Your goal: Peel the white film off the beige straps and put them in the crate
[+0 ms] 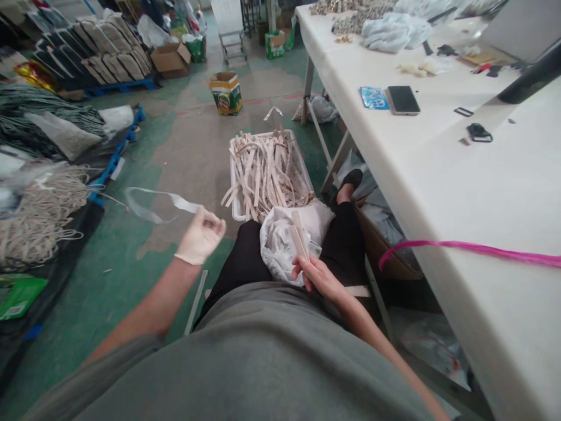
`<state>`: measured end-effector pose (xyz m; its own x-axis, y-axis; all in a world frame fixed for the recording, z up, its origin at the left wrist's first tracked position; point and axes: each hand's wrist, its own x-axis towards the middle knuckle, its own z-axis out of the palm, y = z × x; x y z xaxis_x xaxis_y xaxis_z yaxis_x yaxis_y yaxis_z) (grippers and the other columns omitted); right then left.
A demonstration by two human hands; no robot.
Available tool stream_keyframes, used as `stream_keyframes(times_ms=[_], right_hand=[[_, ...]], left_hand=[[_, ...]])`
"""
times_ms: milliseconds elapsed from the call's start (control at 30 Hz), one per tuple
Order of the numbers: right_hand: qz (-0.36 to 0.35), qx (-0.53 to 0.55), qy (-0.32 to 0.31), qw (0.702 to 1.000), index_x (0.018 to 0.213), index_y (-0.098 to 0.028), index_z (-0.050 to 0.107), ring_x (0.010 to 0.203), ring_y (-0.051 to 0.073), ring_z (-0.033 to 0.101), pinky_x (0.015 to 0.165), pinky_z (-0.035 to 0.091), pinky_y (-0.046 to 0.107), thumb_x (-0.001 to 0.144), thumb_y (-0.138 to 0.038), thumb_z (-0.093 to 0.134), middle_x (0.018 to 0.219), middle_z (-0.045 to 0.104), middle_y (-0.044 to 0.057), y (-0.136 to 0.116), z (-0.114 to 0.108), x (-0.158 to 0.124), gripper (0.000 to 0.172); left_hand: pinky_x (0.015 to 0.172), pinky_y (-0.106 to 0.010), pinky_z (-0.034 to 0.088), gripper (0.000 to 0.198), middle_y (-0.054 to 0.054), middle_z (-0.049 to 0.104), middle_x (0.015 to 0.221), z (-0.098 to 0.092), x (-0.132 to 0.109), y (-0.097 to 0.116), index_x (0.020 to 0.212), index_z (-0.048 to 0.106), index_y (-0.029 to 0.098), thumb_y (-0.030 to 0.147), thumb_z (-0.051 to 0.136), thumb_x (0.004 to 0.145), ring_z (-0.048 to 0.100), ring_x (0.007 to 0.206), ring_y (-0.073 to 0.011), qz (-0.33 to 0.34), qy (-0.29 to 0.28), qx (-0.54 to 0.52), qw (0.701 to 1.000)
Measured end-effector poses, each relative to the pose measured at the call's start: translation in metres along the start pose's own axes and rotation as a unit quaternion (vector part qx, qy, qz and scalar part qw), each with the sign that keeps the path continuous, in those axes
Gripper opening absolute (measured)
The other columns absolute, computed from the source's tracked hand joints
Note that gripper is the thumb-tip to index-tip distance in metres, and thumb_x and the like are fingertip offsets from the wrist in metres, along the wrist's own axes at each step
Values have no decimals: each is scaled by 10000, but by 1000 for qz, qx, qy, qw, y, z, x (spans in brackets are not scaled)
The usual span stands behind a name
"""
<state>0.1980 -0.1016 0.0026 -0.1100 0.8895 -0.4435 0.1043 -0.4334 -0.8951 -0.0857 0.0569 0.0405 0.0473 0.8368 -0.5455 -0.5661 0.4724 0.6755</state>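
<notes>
My left hand (201,234), in a pale glove, is closed on one end of a thin whitish strip (184,203), which loops out over the floor to the left. Bare, my right hand (318,275) grips a folded beige strap (298,241) just above my lap. Beneath that strap a white plastic bag (280,242) lies between my thighs; what it holds is hidden. Beyond my knees a white bin (236,207) is heaped with beige straps (267,169), some hanging over its rim.
On my right stands a long white table (438,181) bearing a phone (403,100), a black buckle (479,133) and a pink ribbon (482,248) over its edge. Bundled cords (39,216) lie on the left. A carton (225,93) stands ahead on the floor.
</notes>
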Motion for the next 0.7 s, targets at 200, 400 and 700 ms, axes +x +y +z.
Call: stream_keyframes(times_ms=[200, 400, 700], right_hand=[[75, 13, -46, 996, 711, -150, 599, 444, 85, 517, 479, 373, 217, 848, -680, 542, 664, 678, 56, -2, 7, -12, 551], [94, 28, -62, 993, 706, -148, 604, 424, 79, 504, 441, 346, 200, 808, -664, 604, 647, 682, 54, -7, 20, -7, 526], [107, 23, -77, 991, 712, -145, 606, 417, 68, 503, 425, 346, 177, 828, -602, 606, 632, 683, 47, 2, 28, 3, 471]], left_hand=[[718, -253, 538, 241, 56, 623, 660, 12, -26, -117, 752, 595, 163, 308, 678, 927, 617, 598, -62, -242, 43, -143, 959], [688, -254, 532, 220, 25, 647, 718, 30, -29, -125, 781, 603, 160, 309, 724, 889, 637, 646, -91, -258, 28, -126, 957], [744, -252, 528, 194, -5, 687, 782, 41, -31, -128, 808, 634, 166, 317, 726, 887, 669, 764, -123, -233, -22, -124, 964]])
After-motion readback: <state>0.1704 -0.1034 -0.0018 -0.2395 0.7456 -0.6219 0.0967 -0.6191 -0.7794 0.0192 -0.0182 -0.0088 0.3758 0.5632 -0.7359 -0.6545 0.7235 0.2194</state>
